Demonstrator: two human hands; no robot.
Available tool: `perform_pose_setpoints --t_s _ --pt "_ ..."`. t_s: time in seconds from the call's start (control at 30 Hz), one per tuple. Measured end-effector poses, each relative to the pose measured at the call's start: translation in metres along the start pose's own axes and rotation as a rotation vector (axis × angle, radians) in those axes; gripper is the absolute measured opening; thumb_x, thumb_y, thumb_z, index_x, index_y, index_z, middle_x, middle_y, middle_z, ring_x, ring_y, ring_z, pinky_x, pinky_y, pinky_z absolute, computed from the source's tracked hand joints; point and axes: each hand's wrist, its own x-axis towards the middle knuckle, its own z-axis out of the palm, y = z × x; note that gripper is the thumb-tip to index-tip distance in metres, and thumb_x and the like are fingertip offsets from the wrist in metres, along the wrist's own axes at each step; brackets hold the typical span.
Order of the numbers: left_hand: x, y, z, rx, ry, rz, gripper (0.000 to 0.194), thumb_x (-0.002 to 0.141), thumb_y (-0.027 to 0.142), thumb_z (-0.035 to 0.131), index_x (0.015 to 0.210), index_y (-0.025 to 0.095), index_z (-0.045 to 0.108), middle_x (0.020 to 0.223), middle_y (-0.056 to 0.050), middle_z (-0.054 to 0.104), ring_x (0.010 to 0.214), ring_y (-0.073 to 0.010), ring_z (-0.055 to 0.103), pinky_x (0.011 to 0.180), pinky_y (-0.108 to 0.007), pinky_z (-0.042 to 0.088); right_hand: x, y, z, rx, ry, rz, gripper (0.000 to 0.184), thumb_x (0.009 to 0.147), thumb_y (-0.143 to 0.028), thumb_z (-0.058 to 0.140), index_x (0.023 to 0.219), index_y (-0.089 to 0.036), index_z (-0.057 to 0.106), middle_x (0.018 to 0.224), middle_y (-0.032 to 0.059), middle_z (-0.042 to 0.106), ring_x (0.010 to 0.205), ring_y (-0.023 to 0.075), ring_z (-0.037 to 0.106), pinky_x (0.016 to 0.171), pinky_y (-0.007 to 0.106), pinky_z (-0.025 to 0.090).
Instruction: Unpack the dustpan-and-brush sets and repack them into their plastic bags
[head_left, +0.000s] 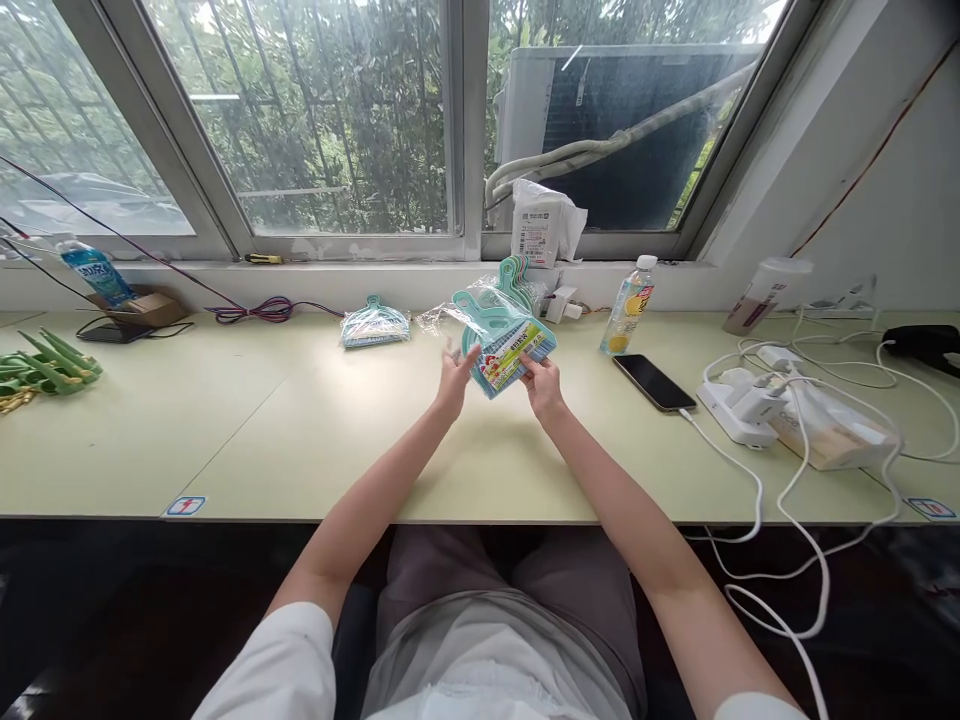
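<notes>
A teal plastic dustpan-and-brush set in a clear wrapper (502, 335) with a colourful label is held up above the pale green table (247, 420). My right hand (544, 385) pinches its lower right corner. My left hand (454, 378) touches its lower left edge with fingers partly spread. Behind it stands a stack of similar teal sets (516, 275). Another wrapped teal set (375, 325) lies flat on the table to the left.
A black phone (654, 382) lies right of my hands, beside a drink bottle (628, 305). White chargers and cables (750, 405) crowd the right side. Green clips (45, 365) sit at far left, a blue bottle (96, 272) on a box. A white packet (541, 225) leans on the window.
</notes>
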Motion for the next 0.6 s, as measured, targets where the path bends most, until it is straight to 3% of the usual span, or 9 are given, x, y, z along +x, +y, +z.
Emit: perform_pose_setpoints --t_s 0.07,0.33,0.6 --pt "0.0 -0.009 0.004 -0.118 -0.129 -0.07 0.072 0.072 0.038 0.075 0.132 0.022 0.04 0.129 -0.012 0.057 0.124 -0.0299 0.051 0.102 -0.045 0.043 -0.001 0.001 0.001 0.02 0.006 -0.001 0.024 0.065 -0.021 0.077 0.085 -0.018 0.063 0.094 0.0039 0.072 0.094 0.0211 0.068 0.084 0.035 0.059" --pt "-0.007 -0.023 0.008 -0.134 -0.14 -0.146 0.057 0.064 0.03 0.078 0.113 0.019 0.05 0.115 -0.009 0.064 0.107 -0.0269 0.061 0.093 -0.044 0.048 -0.003 0.004 0.002 0.053 0.031 0.005 0.02 0.067 -0.018 0.074 0.084 -0.019 0.063 0.092 0.0027 0.072 0.094 0.0187 0.068 0.083 0.032 0.059" --pt "0.001 -0.033 0.005 -0.007 -0.181 0.041 0.05 0.067 0.036 0.075 0.107 0.019 0.048 0.11 -0.008 0.064 0.108 -0.0259 0.059 0.094 -0.042 0.046 0.011 -0.005 -0.007 0.044 0.116 0.117 0.016 0.072 -0.024 0.07 0.086 -0.02 0.064 0.084 0.0001 0.072 0.083 0.0155 0.068 0.075 0.028 0.059"
